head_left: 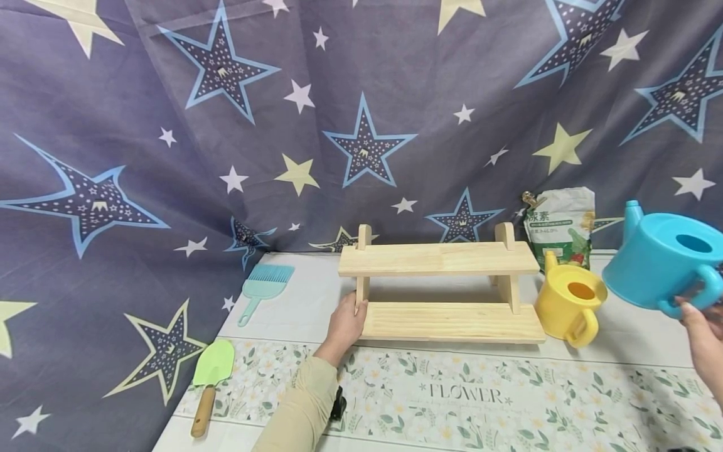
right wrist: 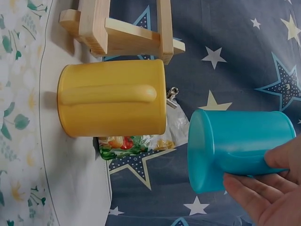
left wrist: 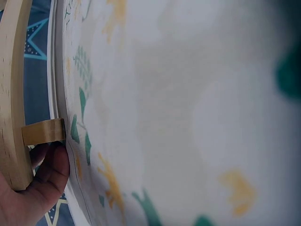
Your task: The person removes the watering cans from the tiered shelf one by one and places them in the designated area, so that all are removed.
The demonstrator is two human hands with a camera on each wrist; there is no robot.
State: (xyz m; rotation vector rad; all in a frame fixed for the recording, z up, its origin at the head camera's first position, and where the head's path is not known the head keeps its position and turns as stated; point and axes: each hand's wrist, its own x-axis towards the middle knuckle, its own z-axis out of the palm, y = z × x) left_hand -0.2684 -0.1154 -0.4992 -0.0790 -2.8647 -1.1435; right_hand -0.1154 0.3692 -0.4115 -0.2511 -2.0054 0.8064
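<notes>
A two-tier wooden plant stand stands toward the back of the table. My left hand grips the left end of its lower board; in the left wrist view, curled fingers lie under the board beside a short wooden foot. Over at the right edge, my right hand holds a blue watering can by its handle, raised off the table. A yellow watering can sits just right of the stand, its handle facing front. The right wrist view has the blue can apart from the yellow one.
Behind the yellow can leans a white and green bag with a metal clip. A light-blue hand broom and a green trowel with a wooden handle lie at the left. A starry curtain hangs behind the floral-covered table.
</notes>
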